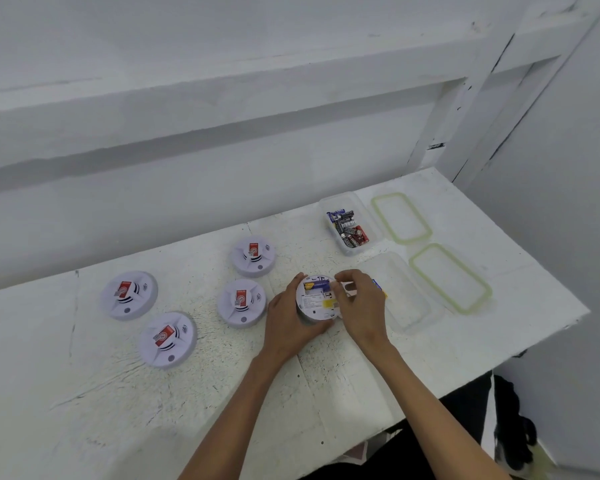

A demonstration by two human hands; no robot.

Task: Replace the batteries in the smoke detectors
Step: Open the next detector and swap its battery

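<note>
Table [222, 393] white, scuffed, against white wall [187, 98]; four detectors [242, 303] resting.

The left hand [286, 320] cups an upturned round white plastic smoke detector [317, 299] on the white table [222, 393]; the right hand [359, 303] pinches at its open back. 4 matching detectors lie left of the grip.

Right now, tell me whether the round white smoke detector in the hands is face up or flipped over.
Flipped over: the round white smoke detector shows its label and a battery, while the left hand steadies it.
</note>
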